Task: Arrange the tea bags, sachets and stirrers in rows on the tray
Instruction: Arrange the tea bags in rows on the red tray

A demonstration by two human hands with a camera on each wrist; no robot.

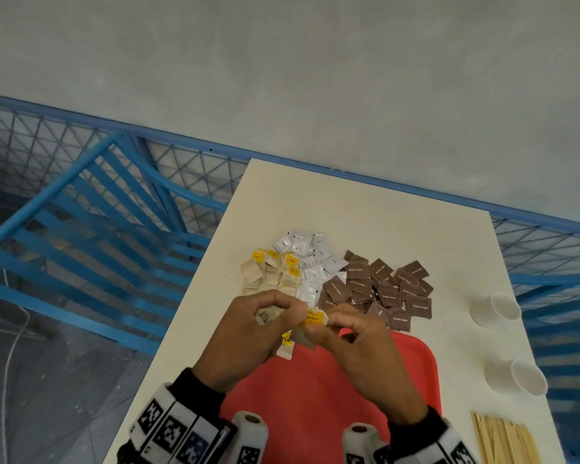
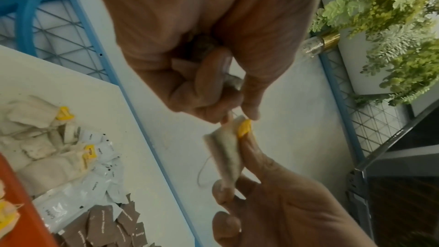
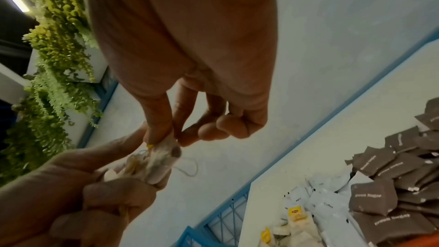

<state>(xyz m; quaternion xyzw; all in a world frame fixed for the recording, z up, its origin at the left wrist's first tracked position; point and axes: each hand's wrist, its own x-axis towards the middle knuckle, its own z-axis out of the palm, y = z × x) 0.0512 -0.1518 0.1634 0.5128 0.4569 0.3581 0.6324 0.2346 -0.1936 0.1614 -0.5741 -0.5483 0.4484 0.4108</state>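
Two white paper cups on table (right side); blue mesh fence; fern foliage.

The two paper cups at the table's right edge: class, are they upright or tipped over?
Tipped over. Both paper cups lie on their sides on the table, open mouths facing sideways.

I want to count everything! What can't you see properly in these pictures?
- Red tray: head view, mostly hidden by both hands.
- Wooden stirrers: cut off by the bottom edge.
- Tea bags in the left hand: number hidden by fingers.
- Sachet print: blurred in wrist views.
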